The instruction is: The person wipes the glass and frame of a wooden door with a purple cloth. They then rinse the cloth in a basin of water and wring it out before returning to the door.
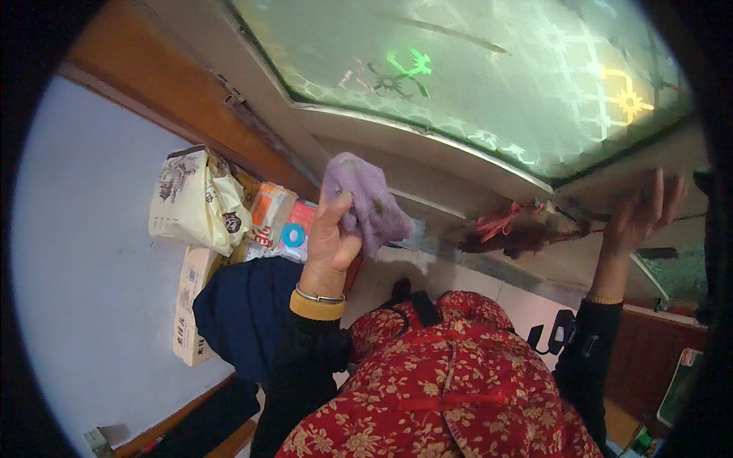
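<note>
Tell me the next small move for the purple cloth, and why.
Perhaps lift the purple cloth to the glass pane: the left hand holds it bunched, showing below the pane's edge in the picture, and the glass looks cloudy.

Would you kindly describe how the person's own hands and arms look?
The left hand is ungloved, with a thin silvery bracelet, a mustard-yellow cuff and a black left sleeve. The right hand, slightly blurred and also ungloved, has a black right sleeve with a narrow yellowish edge.

Left hand (332,243) partly behind purple cloth (368,197), right hand (639,217) blurred
</note>
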Tool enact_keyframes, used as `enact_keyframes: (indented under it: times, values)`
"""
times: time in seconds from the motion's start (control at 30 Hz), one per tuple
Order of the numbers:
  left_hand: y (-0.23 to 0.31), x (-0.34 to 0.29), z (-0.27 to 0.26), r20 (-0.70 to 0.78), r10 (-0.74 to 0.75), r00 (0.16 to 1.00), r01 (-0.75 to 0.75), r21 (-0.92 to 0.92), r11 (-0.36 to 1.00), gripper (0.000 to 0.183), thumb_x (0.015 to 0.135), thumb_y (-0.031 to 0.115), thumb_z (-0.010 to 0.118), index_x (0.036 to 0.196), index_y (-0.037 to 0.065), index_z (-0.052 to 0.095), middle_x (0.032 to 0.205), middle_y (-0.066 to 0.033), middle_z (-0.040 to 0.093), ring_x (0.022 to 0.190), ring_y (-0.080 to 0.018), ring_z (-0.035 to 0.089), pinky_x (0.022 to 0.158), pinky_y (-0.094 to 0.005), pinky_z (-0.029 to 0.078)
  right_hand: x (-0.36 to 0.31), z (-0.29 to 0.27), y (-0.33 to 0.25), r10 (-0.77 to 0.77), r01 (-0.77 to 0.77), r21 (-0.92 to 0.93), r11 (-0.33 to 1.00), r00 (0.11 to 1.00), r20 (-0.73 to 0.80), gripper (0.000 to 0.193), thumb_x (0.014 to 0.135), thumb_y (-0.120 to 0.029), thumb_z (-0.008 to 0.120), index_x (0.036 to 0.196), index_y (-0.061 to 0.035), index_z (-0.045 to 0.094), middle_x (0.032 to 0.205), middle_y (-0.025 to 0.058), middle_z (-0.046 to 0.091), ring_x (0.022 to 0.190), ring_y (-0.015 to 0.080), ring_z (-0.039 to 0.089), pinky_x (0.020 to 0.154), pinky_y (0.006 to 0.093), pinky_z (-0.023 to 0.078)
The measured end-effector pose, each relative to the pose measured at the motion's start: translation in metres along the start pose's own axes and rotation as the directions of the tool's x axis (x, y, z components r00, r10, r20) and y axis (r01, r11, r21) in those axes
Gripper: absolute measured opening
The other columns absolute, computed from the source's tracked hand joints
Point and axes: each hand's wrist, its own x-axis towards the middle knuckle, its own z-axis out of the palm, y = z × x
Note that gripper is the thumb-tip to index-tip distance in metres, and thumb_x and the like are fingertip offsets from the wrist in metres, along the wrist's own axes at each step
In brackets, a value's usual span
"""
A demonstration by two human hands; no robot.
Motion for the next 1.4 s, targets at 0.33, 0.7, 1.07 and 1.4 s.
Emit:
enact_keyframes:
  times: [0.33, 0.7, 1.07, 1.4]
  values:
    - [0.042, 0.046, -0.001, -0.197, 0.475, 0.858, -0.408, 0.301, 0.862, 0.036, 0.087, -0.006, 0.056, 0.122, 0.003, 0.054, 0.108, -0.0077, 0.062, 0.098, -0.0208, 0.063, 0.086, -0.0356, 0.053, -0.001, -0.003, -0.003, 0.023, -0.022, -0.009, 1.0, 0.999, 0.039, 0.041, 0.1, -0.027, 0.044, 0.137, -0.0079, 0.051, 0.148, 0.0177, 0.038, 0.138, 0.0377, 0.032, 0.115, 0.0526, 0.024]
    - [0.06, 0.122, -0.002, 0.149, 0.917, 0.37, -0.344, 0.939, -0.014, 0.028, 0.087, 0.01, 0.065, 0.11, -0.002, 0.056, 0.109, -0.0162, 0.062, 0.099, -0.0318, 0.06, 0.087, -0.0396, 0.048, -0.007, -0.001, -0.002, 0.061, -0.061, 0.004, 0.998, 0.997, 0.047, 0.043, 0.102, -0.031, 0.043, 0.137, -0.0074, 0.051, 0.149, 0.0184, 0.034, 0.14, 0.0372, 0.031, 0.116, 0.0524, 0.021]
    - [0.061, 0.132, -0.005, 0.644, 0.637, 0.423, -0.06, 0.721, -0.69, 0.025, 0.072, 0.006, 0.067, 0.093, 0.003, 0.053, 0.093, -0.0162, 0.059, 0.095, -0.0377, 0.054, 0.082, -0.0489, 0.044, -0.011, 0.001, 0.0, 0.059, -0.061, 0.041, 0.997, 0.997, 0.04, 0.041, 0.1, -0.023, 0.044, 0.135, -0.0035, 0.051, 0.147, 0.0188, 0.036, 0.141, 0.0364, 0.029, 0.117, 0.0531, 0.018]
    - [0.023, 0.12, 0.026, 0.713, 0.491, 0.501, -0.239, 0.659, -0.714, 0.027, 0.067, 0.006, 0.067, 0.09, 0.005, 0.052, 0.094, -0.0156, 0.056, 0.094, -0.0365, 0.053, 0.081, -0.0485, 0.043, -0.01, 0.001, 0.002, 0.076, -0.077, 0.046, 0.996, 0.996, 0.04, 0.04, 0.1, -0.022, 0.043, 0.135, -0.0045, 0.05, 0.146, 0.0198, 0.038, 0.14, 0.0389, 0.029, 0.117, 0.0545, 0.018]
